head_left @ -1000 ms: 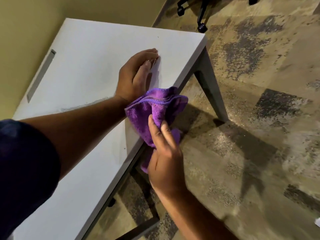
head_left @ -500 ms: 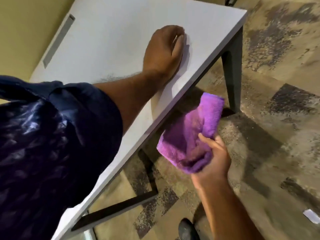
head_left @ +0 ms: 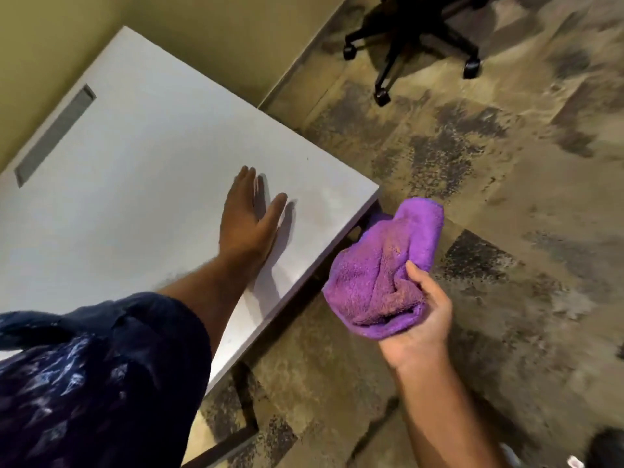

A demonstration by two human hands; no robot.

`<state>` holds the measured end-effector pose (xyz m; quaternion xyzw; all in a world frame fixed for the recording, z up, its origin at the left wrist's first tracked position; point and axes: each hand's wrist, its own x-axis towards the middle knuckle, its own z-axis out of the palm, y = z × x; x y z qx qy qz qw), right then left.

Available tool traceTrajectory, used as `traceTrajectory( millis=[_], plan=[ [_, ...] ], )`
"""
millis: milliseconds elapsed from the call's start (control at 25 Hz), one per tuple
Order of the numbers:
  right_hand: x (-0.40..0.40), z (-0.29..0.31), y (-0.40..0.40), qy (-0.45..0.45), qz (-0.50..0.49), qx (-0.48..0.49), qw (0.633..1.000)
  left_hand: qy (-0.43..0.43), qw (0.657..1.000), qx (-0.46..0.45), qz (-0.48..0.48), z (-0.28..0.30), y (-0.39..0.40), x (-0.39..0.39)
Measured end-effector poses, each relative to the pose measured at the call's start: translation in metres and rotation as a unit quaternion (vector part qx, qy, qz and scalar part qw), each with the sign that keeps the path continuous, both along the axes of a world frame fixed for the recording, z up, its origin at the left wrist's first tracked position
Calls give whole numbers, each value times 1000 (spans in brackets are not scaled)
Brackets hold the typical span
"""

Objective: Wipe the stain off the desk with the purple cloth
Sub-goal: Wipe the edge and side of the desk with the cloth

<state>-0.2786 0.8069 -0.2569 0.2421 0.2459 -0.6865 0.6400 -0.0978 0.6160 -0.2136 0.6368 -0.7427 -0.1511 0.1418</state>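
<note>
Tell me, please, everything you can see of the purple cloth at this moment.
The purple cloth looks like a soft, fluffy microfibre towel with a stitched edge along its upper end. It is bunched and folded, not spread out. The right hand grips its lower part, thumb pressed on top, palm turned up. The cloth is held in the air over the carpet, just off the near corner of the white desk, not touching the desktop. Slightly darker, brownish patches show on its folds; whether that is dirt cannot be told.

I count two hands, the left hand point(head_left: 248, 221) and the right hand point(head_left: 420, 319), one purple cloth point(head_left: 381, 275), one white surface point(head_left: 141, 184) with one long slot point(head_left: 55, 135), and one office chair base point(head_left: 410, 32) on the floor.
</note>
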Motion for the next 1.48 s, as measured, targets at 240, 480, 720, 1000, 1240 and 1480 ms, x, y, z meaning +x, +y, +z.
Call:
traceTrajectory(
  millis=[240,480,720,1000,1240,1480],
  plan=[
    [-78,29,-65,43,62,50,996,-64,997,8,42,5,-4,-8],
    [-108,44,-119,138,135,61,979,-82,995,38,43,15,-5,-17],
    [-119,50,-153,230,228,85,942,-76,995,45,36,16,-8,-9],
    [-144,66,-216,275,325,84,901,-80,994,60,40,17,-12,-7],
    [-190,47,-271,251,348,23,903,-100,992,59,52,21,-12,-11],
    [-237,-10,-302,229,371,12,900,-141,952,56,264,9,-15,-118]
  ],
)
